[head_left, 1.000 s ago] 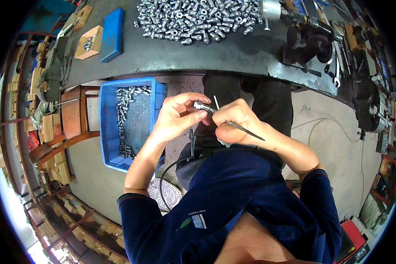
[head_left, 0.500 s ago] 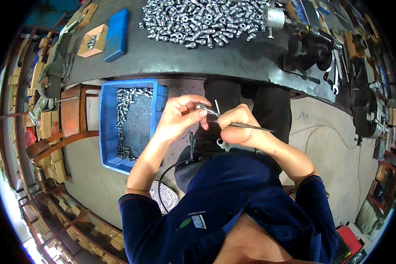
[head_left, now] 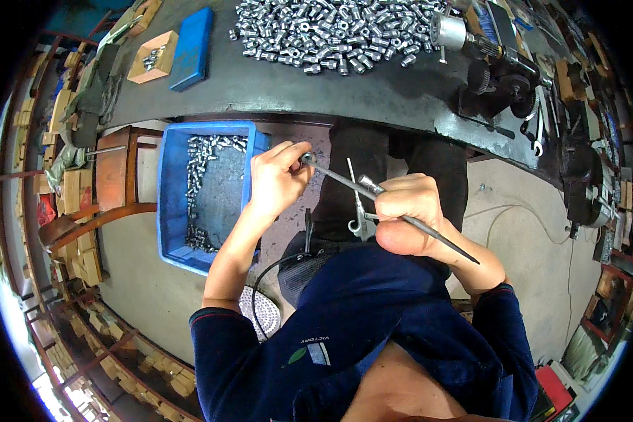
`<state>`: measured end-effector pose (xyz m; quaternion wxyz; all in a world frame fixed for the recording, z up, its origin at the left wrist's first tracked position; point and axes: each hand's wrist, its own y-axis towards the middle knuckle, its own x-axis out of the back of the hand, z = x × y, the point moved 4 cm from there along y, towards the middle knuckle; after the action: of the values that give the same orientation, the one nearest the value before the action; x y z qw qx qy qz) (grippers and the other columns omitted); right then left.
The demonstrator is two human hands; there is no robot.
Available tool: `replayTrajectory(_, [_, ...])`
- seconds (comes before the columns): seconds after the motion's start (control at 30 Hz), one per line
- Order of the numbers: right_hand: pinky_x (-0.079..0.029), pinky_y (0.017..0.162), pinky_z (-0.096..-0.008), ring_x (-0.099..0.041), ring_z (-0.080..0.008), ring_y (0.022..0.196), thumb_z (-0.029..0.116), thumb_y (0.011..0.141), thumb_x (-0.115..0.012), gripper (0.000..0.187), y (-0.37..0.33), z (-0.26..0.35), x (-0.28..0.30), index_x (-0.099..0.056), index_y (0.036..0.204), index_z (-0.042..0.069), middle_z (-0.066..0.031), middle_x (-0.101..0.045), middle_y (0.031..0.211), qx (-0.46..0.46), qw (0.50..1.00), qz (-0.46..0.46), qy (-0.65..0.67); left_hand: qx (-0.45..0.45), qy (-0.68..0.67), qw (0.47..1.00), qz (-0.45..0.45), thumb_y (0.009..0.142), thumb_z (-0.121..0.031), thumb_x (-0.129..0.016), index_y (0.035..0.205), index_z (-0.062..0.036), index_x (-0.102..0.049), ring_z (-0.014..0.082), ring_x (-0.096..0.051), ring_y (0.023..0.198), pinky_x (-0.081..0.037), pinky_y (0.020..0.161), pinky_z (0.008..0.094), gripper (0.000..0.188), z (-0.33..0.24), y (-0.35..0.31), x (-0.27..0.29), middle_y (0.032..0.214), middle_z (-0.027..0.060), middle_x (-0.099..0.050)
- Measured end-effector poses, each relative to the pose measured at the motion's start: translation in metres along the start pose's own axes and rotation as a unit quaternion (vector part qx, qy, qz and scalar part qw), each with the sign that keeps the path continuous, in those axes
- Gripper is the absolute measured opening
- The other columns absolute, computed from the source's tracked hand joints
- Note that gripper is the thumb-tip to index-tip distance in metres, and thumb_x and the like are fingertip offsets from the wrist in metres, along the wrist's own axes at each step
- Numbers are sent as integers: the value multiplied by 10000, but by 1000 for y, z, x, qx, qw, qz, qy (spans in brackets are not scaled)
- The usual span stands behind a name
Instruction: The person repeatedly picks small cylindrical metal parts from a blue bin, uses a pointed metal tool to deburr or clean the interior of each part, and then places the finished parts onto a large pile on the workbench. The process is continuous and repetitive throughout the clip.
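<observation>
My left hand (head_left: 278,177) is closed, its thumb and fingers pinching a small metal fitting (head_left: 306,158) that is mostly hidden. A long, thin dark rod (head_left: 341,178), like a round file, slants from that fitting down to the right. Whether its tip sits inside the fitting or only touches it, I cannot tell. My right hand (head_left: 408,211) grips the rod partway along, and the tail sticks out past the wrist. A short silver cylinder (head_left: 368,184) pokes out at the right fingers. Just left of this hand, over my lap, is a silver tool with a ringed end (head_left: 359,226).
A blue crate (head_left: 163,204) with several fittings stands low on the left. On the dark bench (head_left: 274,91) lie a big heap of fittings (head_left: 337,35), a blue box (head_left: 191,49), a small wooden tray (head_left: 141,74), a geared machine (head_left: 503,84) and a wrench (head_left: 539,130).
My hands have drawn apart: the left went slightly up and left, the right went right and a little down. More of the rod and the silver tool now shows between them.
</observation>
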<state>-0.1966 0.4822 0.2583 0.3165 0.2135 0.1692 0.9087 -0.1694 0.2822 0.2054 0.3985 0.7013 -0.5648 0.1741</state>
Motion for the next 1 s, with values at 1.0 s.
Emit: replayTrajectory(1.0, [-234, 431, -333, -292, -207, 444, 313, 746, -618, 455, -19, -24, 8, -309, 544, 49, -76, -274, 517, -79, 996, -33, -19, 21, -324, 945, -43, 807, -109, -638, 1177, 68, -511, 143, -627, 592, -496, 555, 253, 430, 26, 209, -6, 810, 114, -652])
